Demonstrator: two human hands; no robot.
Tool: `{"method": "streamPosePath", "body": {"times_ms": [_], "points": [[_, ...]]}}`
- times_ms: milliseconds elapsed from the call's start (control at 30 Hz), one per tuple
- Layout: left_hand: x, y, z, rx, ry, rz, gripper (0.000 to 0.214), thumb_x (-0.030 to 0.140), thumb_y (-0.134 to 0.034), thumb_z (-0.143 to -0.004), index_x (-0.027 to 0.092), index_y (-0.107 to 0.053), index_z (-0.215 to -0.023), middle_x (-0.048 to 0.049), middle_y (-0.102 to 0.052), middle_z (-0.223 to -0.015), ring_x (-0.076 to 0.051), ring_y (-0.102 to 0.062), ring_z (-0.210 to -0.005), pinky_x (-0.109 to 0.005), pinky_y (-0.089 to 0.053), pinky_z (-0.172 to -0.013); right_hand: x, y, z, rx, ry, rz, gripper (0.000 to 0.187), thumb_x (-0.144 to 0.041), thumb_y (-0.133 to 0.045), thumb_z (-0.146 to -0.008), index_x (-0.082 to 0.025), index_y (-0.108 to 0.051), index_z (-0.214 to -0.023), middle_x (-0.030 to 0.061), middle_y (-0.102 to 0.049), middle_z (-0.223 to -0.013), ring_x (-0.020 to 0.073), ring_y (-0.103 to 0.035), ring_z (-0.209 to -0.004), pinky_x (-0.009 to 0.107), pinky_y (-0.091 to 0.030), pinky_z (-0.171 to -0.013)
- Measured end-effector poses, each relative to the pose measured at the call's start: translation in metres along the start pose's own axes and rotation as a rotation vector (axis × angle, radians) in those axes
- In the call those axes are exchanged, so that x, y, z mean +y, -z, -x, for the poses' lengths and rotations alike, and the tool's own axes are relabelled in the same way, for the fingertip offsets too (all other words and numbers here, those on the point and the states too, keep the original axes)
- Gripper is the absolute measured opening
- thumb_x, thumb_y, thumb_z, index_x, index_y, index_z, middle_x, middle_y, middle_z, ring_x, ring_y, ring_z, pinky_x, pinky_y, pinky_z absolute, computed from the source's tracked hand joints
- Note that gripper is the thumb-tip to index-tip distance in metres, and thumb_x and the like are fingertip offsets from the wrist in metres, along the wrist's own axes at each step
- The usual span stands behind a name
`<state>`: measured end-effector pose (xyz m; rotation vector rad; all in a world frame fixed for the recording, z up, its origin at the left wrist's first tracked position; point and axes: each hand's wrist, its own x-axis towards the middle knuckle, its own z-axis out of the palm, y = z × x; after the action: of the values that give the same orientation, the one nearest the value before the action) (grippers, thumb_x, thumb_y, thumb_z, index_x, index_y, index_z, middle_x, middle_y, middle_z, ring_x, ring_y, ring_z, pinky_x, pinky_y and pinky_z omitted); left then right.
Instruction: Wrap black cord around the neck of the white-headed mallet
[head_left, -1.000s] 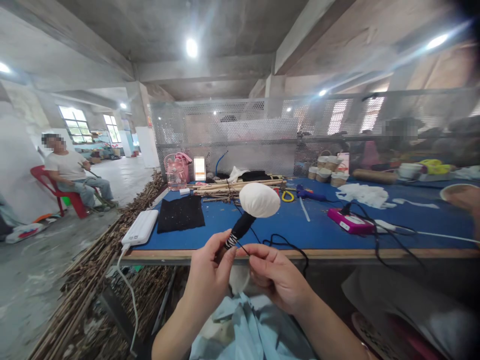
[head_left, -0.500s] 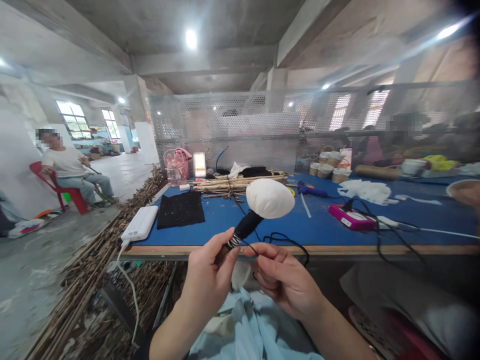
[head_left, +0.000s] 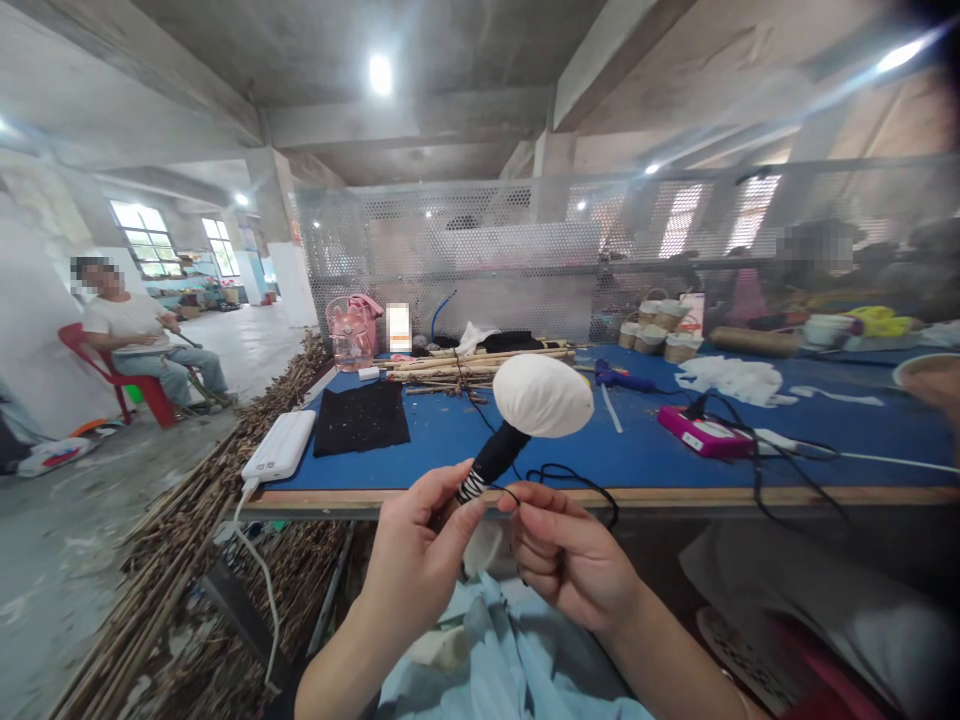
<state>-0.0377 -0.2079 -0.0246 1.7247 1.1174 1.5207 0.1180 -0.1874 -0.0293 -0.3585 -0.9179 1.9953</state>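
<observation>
My left hand [head_left: 431,545] is closed around the lower end of a stick-like handle [head_left: 501,452] wrapped in black. A rounded white cloth-covered head [head_left: 543,396] tops the handle, which tilts up to the right. Black cord and white bands circle the handle just above my left fingers. My right hand [head_left: 570,550] pinches a thin black cord [head_left: 504,490] that runs across to the wrapped part. More black cord [head_left: 574,480] lies looped on the table edge behind my right hand. The handle's bottom end is hidden in my left hand.
On the blue table [head_left: 435,440] lie a white power bank [head_left: 279,446], black cloth [head_left: 362,418], thin sticks [head_left: 442,370], a blue glue gun [head_left: 626,380], white fabric [head_left: 731,380] and a magenta power strip [head_left: 705,432]. A person [head_left: 135,325] sits at left beside bundled dry stalks [head_left: 225,480].
My right hand has shifted slightly right, drawing the cord away from the handle. The white-headed piece has turned and moved a little; my left hand keeps its hold.
</observation>
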Motion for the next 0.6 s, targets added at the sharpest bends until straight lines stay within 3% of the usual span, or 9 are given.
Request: {"method": "streamPosePath", "body": {"times_ms": [133,367,600], "points": [[0.000,0.001,0.001,0.027,-0.054,-0.126,0.033,0.025,-0.057,-0.078,0.016,-0.061,-0.109,-0.0056,-0.067,-0.084,-0.014,-0.057,-0.068,-0.023,-0.044,-0.063,-0.003,-0.004,0.003,-0.063,-0.053,0.023,0.013,-0.026,-0.067,-0.071,-0.018,-0.067,-0.082,-0.0105,-0.016,-0.042,0.0018,-0.010,-0.035,0.011,-0.010,-0.031],[-0.001,0.003,0.004,0.067,-0.127,-0.234,0.034,0.023,-0.057,-0.078,0.018,-0.060,-0.112,-0.0025,-0.066,-0.073,-0.011,-0.053,-0.055,-0.020,-0.040,-0.052,-0.001,-0.003,0.007,-0.024,-0.012,0.000,0.016,-0.025,-0.068,-0.071,-0.016,-0.067,-0.084,-0.0102,-0.017,-0.043,0.0018,-0.011,-0.036,0.012,-0.010,-0.032],[-0.002,0.001,0.006,0.051,-0.064,-0.135,0.032,0.025,-0.058,-0.078,0.017,-0.061,-0.109,-0.0064,-0.068,-0.092,-0.016,-0.061,-0.076,-0.024,-0.046,-0.067,0.003,0.004,0.008,-0.049,-0.054,-0.104,0.015,-0.023,-0.066,-0.073,-0.018,-0.067,-0.087,-0.0103,-0.012,-0.047,0.0018,-0.009,-0.037,0.012,-0.010,-0.033]]}}
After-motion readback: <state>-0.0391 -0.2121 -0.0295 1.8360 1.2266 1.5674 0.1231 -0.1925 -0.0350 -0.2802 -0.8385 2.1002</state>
